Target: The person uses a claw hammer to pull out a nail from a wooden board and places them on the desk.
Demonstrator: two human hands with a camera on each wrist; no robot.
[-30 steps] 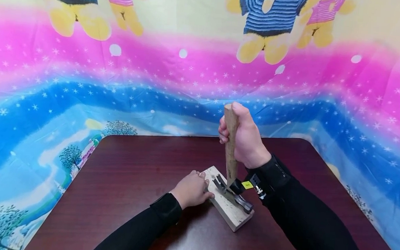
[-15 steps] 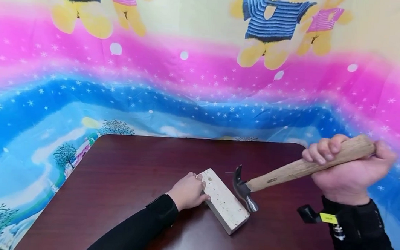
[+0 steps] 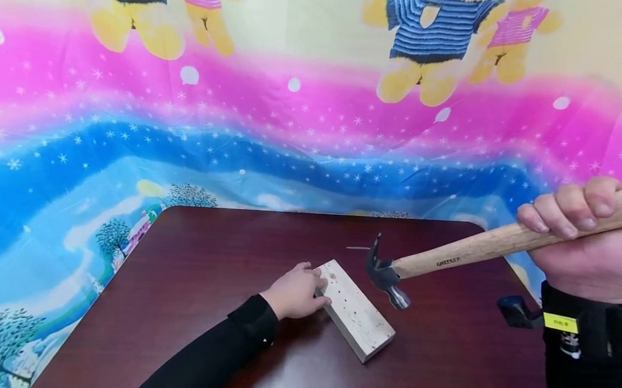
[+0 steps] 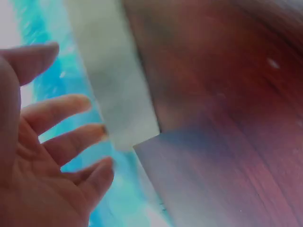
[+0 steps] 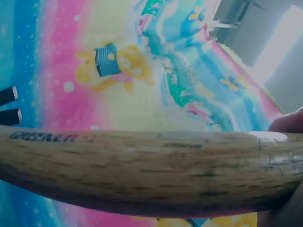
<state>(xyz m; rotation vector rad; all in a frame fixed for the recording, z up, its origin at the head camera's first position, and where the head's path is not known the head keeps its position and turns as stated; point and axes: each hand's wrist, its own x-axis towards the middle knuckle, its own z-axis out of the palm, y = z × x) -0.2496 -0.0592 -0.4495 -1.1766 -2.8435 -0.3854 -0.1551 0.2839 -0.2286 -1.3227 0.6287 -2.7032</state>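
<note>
My right hand (image 3: pixel 578 231) grips the wooden handle (image 5: pixel 151 175) of a claw hammer (image 3: pixel 455 257), held above the table. The hammer's dark head points left, claw up and striking face down. A thin nail (image 3: pixel 358 248) sticks out leftward from the claw, seemingly lodged in it. A pale wooden block (image 3: pixel 355 307) with several small dark holes lies slantwise on the table. My left hand (image 3: pixel 296 293) rests against the block's left side near its far end. In the left wrist view, its fingers (image 4: pixel 71 106) are loosely spread, tips at the block's edge.
The dark red-brown table (image 3: pixel 223 254) carries the block. A patterned cloth (image 3: pixel 293 128) hangs behind and around it. A small black camera (image 3: pixel 518 311) juts from the right wrist strap.
The hammer's claw was on the block with its handle upright. My right hand has swung it rightward and lifted it off, and the nail has come along. The left hand stays at the block.
</note>
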